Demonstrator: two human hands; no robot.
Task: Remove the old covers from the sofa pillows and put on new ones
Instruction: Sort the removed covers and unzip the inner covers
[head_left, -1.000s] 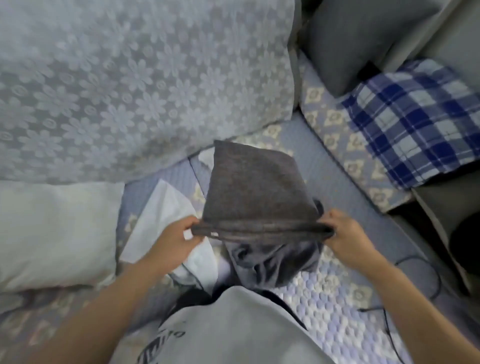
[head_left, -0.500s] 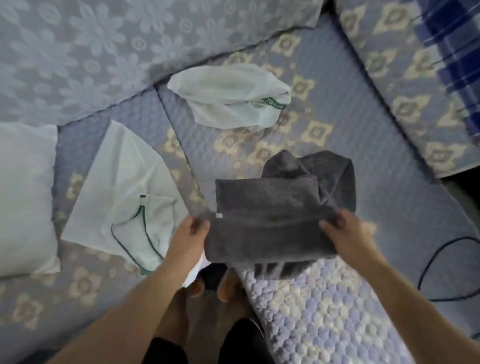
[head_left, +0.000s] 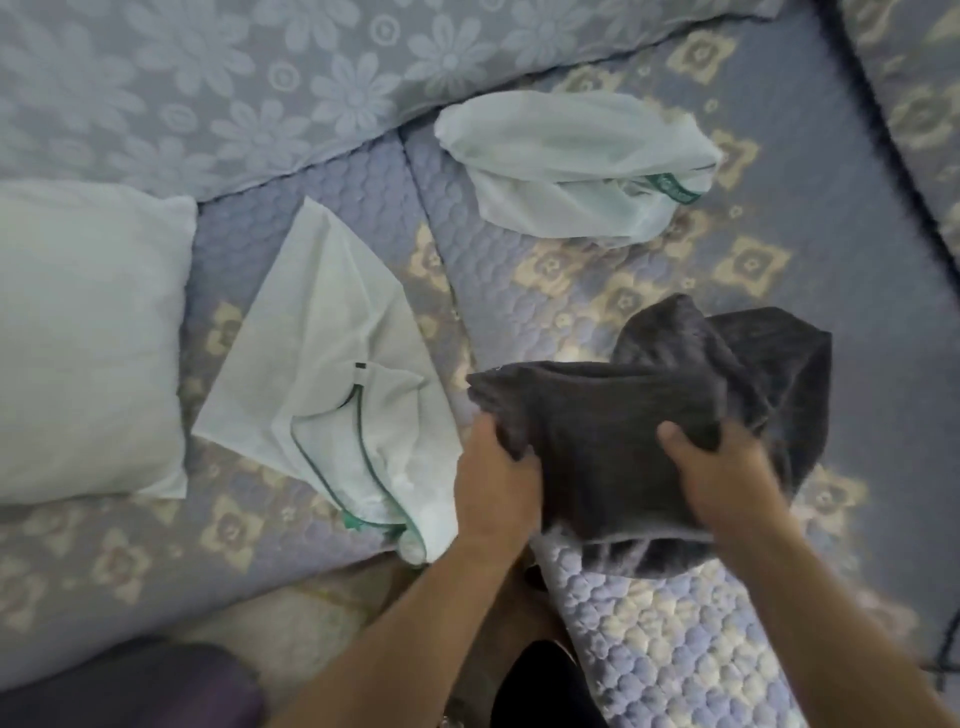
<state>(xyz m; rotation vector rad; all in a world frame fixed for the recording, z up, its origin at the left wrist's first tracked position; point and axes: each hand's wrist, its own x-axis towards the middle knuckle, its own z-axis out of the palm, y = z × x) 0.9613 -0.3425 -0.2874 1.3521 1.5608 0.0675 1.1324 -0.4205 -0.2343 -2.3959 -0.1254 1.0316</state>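
On the quilted sofa (head_left: 597, 280), both hands' grips pinch a folded dark-grey cover (head_left: 623, 426).

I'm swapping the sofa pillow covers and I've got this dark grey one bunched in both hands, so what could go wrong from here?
The grey cover is bunched and folded over itself between your left hand and right hand, so finding its opening may be fiddly.

The bare white pillow lies well off to your left, so you would likely need to free a hand to fetch it.

Two white bags lie loose on the seat and could get dragged or snagged.
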